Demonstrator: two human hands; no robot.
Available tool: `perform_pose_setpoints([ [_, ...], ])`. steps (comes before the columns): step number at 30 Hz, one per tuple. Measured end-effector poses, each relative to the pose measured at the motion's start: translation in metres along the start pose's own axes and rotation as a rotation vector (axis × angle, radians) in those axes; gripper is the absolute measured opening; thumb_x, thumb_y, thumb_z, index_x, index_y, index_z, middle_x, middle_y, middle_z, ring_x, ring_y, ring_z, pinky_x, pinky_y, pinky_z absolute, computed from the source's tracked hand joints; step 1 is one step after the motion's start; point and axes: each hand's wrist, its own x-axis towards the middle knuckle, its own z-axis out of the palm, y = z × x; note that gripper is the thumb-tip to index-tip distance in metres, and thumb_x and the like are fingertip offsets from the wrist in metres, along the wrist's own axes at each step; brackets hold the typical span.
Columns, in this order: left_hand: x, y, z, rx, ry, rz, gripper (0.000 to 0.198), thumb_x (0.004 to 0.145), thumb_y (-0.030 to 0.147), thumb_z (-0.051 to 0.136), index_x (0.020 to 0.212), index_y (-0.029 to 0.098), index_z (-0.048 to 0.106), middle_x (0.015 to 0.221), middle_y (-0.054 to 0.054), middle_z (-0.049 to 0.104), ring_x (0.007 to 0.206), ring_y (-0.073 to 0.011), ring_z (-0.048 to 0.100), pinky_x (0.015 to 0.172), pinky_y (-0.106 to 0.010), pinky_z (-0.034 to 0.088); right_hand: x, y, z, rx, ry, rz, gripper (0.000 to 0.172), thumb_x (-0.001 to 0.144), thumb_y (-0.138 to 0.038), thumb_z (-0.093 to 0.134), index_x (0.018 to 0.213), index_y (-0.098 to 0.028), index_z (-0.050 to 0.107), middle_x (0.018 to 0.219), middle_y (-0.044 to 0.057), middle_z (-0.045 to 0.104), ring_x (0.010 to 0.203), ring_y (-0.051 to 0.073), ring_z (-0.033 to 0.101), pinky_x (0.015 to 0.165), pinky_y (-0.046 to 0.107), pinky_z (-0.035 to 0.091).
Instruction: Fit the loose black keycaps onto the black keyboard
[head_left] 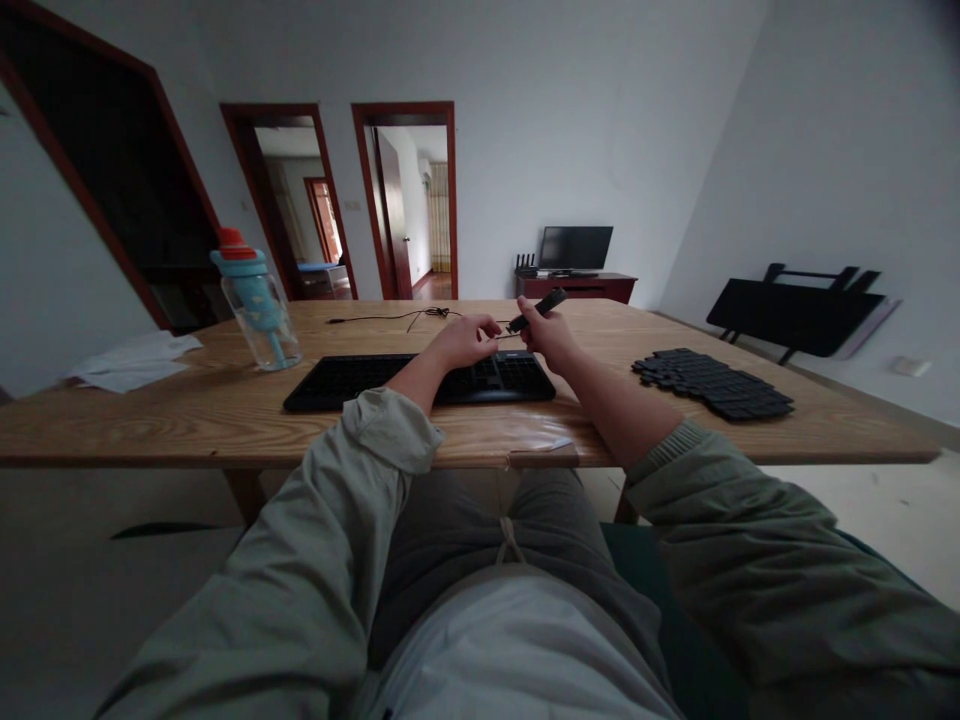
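Note:
My right hand (pixel 549 335) holds a small black stick-shaped tool (pixel 538 308) above the far edge of a black keyboard (pixel 360 382). My left hand (pixel 466 340) hovers just left of it, fingertips pinched near the tool's lower end, where a thin dark cable (pixel 390 317) seems to run; what the fingers pinch is too small to tell. The keyboard lies flat on the wooden table (pixel 187 410) and looks stripped of keycaps. A heap of black keycaps (pixel 712 383) lies to the right of the keyboard.
A clear water bottle with blue-and-red lid (pixel 256 300) stands at the table's left. White paper (pixel 131 362) lies at the far left edge. Clear plastic film (pixel 536 436) sits at the near edge. A folded black table (pixel 795 315) leans on the right wall. A monitor (pixel 575 247) stands behind.

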Motion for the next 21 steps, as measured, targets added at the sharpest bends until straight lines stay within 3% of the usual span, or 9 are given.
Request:
perform_pose_setpoints([
  [4, 0.0001, 0.0009, 0.0008, -0.115, -0.030, -0.063, 0.023, 0.080, 0.016, 0.069, 0.103, 0.013, 0.070, 0.094, -0.008, 0.075, 0.078, -0.0161, 0.066, 0.072, -0.028, 0.052, -0.0037, -0.0033, -0.0003, 0.037, -0.029, 0.034, 0.046, 0.089, -0.058, 0.063, 0.068, -0.017, 0.060, 0.052, 0.000, 0.051, 0.041, 0.009, 0.043, 0.038, 0.023, 0.034],
  [10, -0.0001, 0.0023, 0.0031, -0.261, -0.095, -0.145, 0.034, 0.079, 0.023, 0.076, 0.109, 0.012, 0.063, 0.088, -0.007, 0.073, 0.075, -0.0161, 0.067, 0.068, -0.028, 0.052, -0.0030, -0.0010, 0.0007, 0.102, -0.113, 0.089, 0.013, 0.083, -0.029, 0.061, 0.077, -0.018, 0.058, 0.055, -0.003, 0.051, 0.042, 0.009, 0.040, 0.038, 0.022, 0.031],
  [17, -0.0011, 0.0001, 0.0018, -0.124, -0.086, -0.126, 0.031, 0.079, 0.023, 0.076, 0.107, 0.013, 0.067, 0.085, -0.005, 0.071, 0.071, -0.0147, 0.064, 0.066, -0.026, 0.050, -0.0006, 0.0034, 0.0006, -0.019, -0.148, -0.053, 0.013, 0.078, -0.030, 0.064, 0.078, -0.020, 0.056, 0.059, -0.002, 0.052, 0.048, 0.011, 0.044, 0.040, 0.022, 0.033],
  [21, -0.0012, -0.0030, 0.0026, -0.116, -0.116, -0.113, 0.044, 0.074, 0.025, 0.081, 0.114, 0.015, 0.068, 0.092, -0.006, 0.072, 0.074, -0.0145, 0.063, 0.066, -0.026, 0.050, -0.0034, 0.0010, 0.0001, -0.041, -0.145, -0.063, 0.014, 0.079, -0.031, 0.062, 0.076, -0.019, 0.057, 0.059, -0.001, 0.052, 0.048, 0.011, 0.044, 0.041, 0.024, 0.033],
])
